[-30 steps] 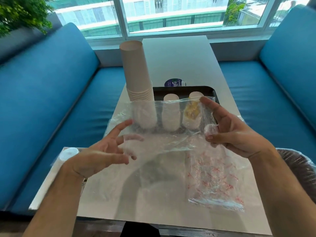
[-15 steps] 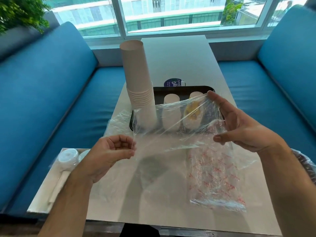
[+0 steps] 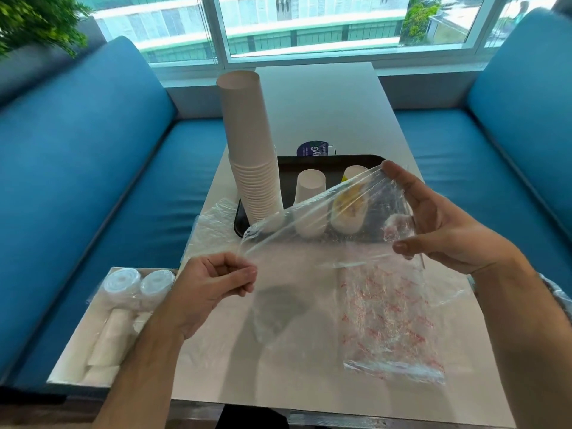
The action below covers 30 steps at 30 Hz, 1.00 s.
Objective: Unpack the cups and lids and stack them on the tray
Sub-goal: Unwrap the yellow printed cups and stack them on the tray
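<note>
The left hand, low and left of centre, is curled into a fist, its grip pinching one corner of a clear plastic bag between thumb and bent fingers. The right hand, at centre right, has the bag's other end: the forefinger reaches up along the top edge and the thumb lies lower, with film caught between them, a half-spread grip rather than a fist. The film is stretched taut and slanting from lower left to upper right above the surface. Behind it, in the middle of the frame, sits a black tray bearing a tall stack of paper cups standing upside down at its left end, with two shorter inverted cups beside it: a white cup and, further right, a cup with yellow on it (seen only through the plastic, so its print is unclear). A second bag with red print lies flat at lower right on the surface. At lower left a white box holds wrapped lids and what may be more cups. Blue sofas flank both sides, and a round purple label lies just behind the tray.
</note>
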{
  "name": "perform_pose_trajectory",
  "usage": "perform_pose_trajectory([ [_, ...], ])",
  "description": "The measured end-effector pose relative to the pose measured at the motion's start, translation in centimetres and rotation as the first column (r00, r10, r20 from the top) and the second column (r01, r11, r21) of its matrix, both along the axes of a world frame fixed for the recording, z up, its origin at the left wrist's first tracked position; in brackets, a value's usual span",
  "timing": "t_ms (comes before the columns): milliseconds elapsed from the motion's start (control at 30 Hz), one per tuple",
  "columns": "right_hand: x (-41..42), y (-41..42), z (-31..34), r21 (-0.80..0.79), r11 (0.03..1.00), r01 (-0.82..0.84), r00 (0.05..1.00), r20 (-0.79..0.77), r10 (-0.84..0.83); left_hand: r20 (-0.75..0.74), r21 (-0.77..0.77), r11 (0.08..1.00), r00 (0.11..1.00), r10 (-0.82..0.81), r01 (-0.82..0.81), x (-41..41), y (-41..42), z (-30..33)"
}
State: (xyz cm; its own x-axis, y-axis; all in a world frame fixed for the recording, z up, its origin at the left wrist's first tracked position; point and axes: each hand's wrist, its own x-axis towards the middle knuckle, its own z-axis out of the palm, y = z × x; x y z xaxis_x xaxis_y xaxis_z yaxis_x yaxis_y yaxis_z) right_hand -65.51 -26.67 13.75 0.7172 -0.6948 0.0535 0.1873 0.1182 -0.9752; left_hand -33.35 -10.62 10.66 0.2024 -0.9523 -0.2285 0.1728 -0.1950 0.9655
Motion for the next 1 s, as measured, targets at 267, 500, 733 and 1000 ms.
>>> perform_pose_trajectory([
  [267, -0.2, -0.2, 0.4, -0.007, 1.000, -0.006, 1.000, 0.021, 0.006, -0.106, -0.047, 0.996, 0.991, -0.080, 0.076, 1.0, 0.4, 0.5],
  [500, 0.2, -0.4, 0.6, 0.034, 0.986, -0.161, 0.978, 0.137, 0.155, -0.525, 0.008, 0.979, 0.834, -0.168, 0.203, -1.1, -1.0, -1.1],
  [733, 0.2, -0.1, 0.9, -0.007, 0.975, -0.223, 0.967, 0.124, 0.222, -0.537, -0.103, 0.966, 0.804, -0.255, 0.237, -2.1, -2.3, -1.9],
  [1000, -1.3, 0.5, 0.9, -0.140, 0.979, -0.146, 0.988, -0.070, 0.137, -0.289, -0.214, 0.945, 0.908, -0.304, 0.248, 0.4, -2.3, -0.5],
])
